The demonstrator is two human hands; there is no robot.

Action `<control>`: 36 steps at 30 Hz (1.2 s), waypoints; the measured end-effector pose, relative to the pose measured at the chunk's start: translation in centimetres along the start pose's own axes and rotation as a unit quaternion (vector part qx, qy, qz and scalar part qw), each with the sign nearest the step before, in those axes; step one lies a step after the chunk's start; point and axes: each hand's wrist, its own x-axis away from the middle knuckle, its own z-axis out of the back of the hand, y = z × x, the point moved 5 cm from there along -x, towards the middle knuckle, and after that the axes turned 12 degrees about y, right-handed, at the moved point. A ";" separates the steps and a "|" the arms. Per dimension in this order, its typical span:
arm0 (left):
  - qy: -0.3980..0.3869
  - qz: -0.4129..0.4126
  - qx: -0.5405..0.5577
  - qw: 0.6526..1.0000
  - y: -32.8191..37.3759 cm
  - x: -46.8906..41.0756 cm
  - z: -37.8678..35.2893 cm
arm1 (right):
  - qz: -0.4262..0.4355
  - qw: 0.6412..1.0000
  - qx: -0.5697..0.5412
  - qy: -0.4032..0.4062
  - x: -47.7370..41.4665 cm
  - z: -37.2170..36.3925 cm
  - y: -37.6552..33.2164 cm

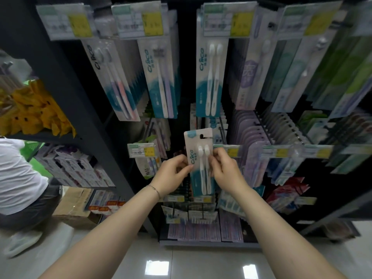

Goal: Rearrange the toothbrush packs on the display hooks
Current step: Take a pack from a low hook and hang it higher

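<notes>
My left hand (173, 176) and right hand (225, 172) are covering both edges of the toothbrush pack (201, 178). Price tags (138, 21) at twelve o'clock are blurring past reading. At nine o'clock, the frame edge is cutting off a person in white (18, 174).

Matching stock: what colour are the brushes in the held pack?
White brushes with light-blue mid-handles; head view.

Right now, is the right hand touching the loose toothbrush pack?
Touching. The head view shows the right hand pinching the toothbrush pack at its right edge, fingers overlapping the card.
</notes>
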 end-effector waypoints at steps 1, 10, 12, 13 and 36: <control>0.006 -0.002 0.005 1.000 0.6 -0.3 -0.1 | 0.004 1.000 -0.006 0.004 -0.4 0.5 -0.1; 0.065 -0.024 0.065 0.996 5.4 -2.7 0.4 | 0.063 0.995 -0.051 0.050 -4.4 4.3 -3.3; 0.074 -0.023 0.085 0.993 5.9 -3.3 0.8 | 0.075 0.994 -0.059 0.056 -5.3 4.6 -3.9; 0.078 -0.021 0.090 0.993 6.1 -3.6 1.0 | 0.079 0.993 -0.061 0.059 -5.7 4.7 -4.1; 0.166 -0.075 0.143 0.973 13.2 -11.4 5.8 | 0.129 0.970 -0.138 0.153 -14.8 8.0 -12.0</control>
